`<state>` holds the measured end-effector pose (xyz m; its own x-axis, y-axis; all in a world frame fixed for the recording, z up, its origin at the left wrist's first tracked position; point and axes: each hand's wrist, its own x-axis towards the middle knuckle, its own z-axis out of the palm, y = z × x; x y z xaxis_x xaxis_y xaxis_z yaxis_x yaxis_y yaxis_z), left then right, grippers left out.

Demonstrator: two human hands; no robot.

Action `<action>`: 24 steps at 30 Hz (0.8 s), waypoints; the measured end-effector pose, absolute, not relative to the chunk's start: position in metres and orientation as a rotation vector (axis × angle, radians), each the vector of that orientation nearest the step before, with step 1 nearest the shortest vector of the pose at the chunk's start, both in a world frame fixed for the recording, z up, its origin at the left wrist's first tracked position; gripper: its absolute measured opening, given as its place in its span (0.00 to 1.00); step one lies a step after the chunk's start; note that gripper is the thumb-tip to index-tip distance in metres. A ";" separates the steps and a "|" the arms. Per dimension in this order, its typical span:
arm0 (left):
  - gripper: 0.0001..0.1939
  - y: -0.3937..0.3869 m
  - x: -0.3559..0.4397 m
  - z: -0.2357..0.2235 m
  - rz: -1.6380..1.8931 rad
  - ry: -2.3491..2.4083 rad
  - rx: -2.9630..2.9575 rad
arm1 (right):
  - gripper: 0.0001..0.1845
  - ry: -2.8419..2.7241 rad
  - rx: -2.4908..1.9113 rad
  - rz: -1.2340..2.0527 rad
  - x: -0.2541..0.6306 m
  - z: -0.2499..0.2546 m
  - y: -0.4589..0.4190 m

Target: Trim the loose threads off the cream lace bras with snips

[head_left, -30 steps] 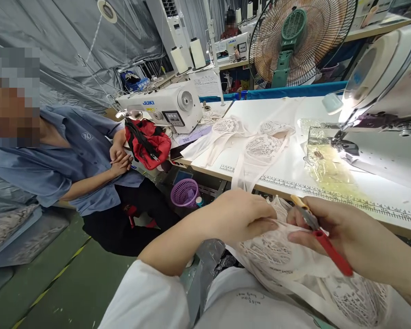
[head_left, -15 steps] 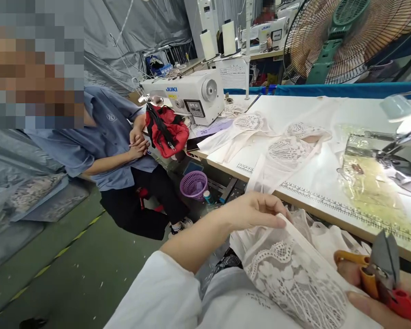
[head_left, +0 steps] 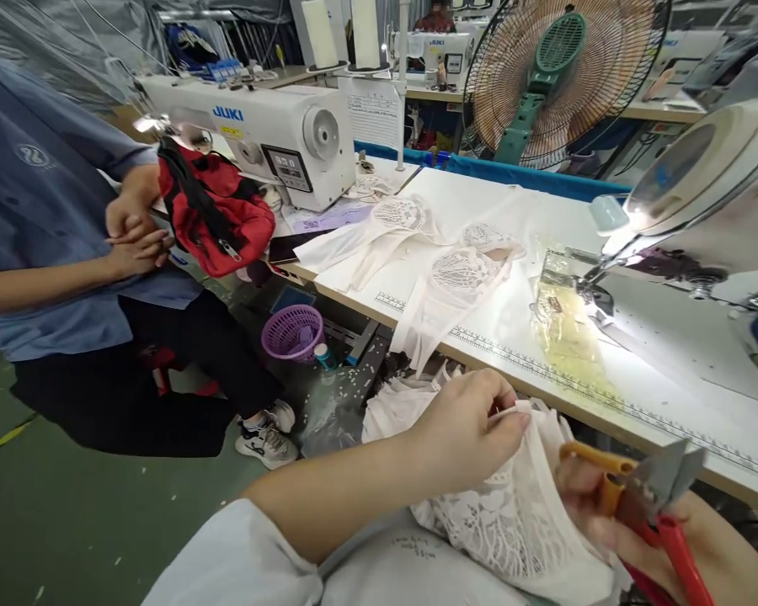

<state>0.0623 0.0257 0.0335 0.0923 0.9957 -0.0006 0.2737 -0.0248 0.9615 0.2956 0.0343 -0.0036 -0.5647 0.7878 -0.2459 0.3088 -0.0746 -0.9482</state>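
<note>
Lace garment hides partly behind left hand

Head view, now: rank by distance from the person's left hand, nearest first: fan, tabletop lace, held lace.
1. Held lace: touching, its edge pinched by the left hand.
2. Tabletop lace: ahead, on the white table.
3. Fan: farthest, beyond the table's far edge.

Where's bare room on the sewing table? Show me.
Bare tabletop lies between the lace bra and yellow film, behind the ruler strip, and right of that film along that strip. Crowded: the left end, with another bra by the purple paper, and in front: left hand, right hand, scissors and lace garment.
</note>
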 end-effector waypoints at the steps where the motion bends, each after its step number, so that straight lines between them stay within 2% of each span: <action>1: 0.07 0.027 0.064 0.035 0.996 1.330 1.511 | 0.12 -1.837 -1.173 1.579 0.292 0.004 0.042; 4: 0.07 0.028 0.068 0.040 0.916 1.347 1.633 | 0.13 -1.856 -1.163 1.279 0.275 0.023 0.061; 8: 0.06 0.029 0.070 0.048 0.825 1.350 1.704 | 0.11 -1.952 -1.088 1.131 0.253 0.038 0.073; 12: 0.08 0.032 0.068 0.049 0.871 1.272 1.629 | 0.08 -2.003 -0.980 1.168 0.244 0.045 0.076; 18: 0.15 0.033 0.060 0.040 0.858 1.019 1.386 | 0.10 -1.833 -0.875 1.357 0.238 0.042 0.075; 21: 0.21 0.032 0.061 0.033 0.946 0.981 1.379 | 0.11 -1.810 -0.883 1.365 0.234 0.037 0.076; 24: 0.21 0.032 0.064 0.030 1.022 1.032 1.384 | 0.11 -1.823 -0.934 1.327 0.233 0.035 0.078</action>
<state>0.0639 0.0317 0.0297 0.2552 0.9663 0.0333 0.0427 -0.0457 0.9980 0.2334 0.0782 0.0349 -0.5055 0.8551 0.1148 0.1538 0.2202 -0.9632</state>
